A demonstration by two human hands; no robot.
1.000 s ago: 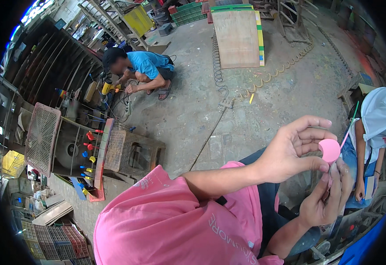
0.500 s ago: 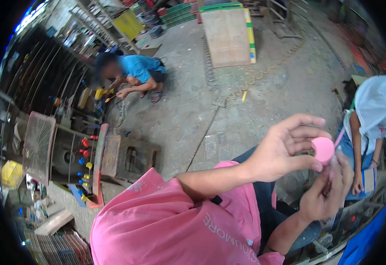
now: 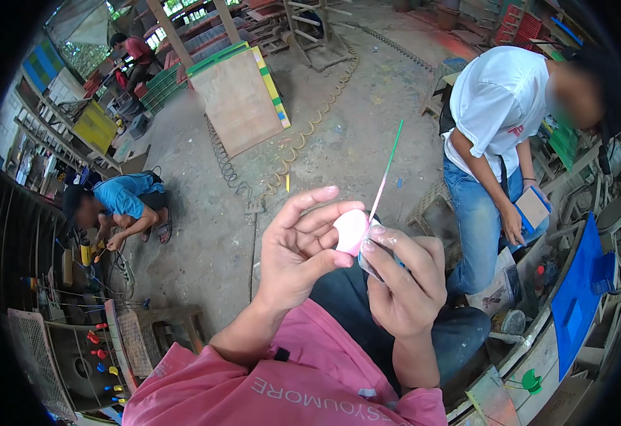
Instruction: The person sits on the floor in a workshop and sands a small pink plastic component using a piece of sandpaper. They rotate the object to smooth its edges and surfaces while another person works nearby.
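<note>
A small pink rounded piece [image 3: 351, 230] is held between the thumb and fingers of my left hand [image 3: 293, 248], with its paler face turned up. From beside it a thin stick [image 3: 384, 183], pink below and green at the tip, slants up and away; whether it is fixed into the piece is hidden. My right hand [image 3: 411, 284] is closed, its fingertips at the right edge of the pink piece. Pinched under those fingers is a small grey-blue scrap [image 3: 367, 267], too covered to name.
At right sits a co-worker [image 3: 498, 135] in white holding a blue-edged block [image 3: 532, 209]. Another co-worker [image 3: 126, 202] in blue crouches left. Blue sheet [image 3: 576, 302] lies right. A coiled hose [image 3: 317, 128] and leaning board [image 3: 239, 106] are ahead. Painted pieces on sticks [image 3: 99, 353] stand lower left.
The view has swung right, so the seated co-worker shows more fully. Both hands still hold the pink piece together; it has tilted, and the stick now shows at length.
</note>
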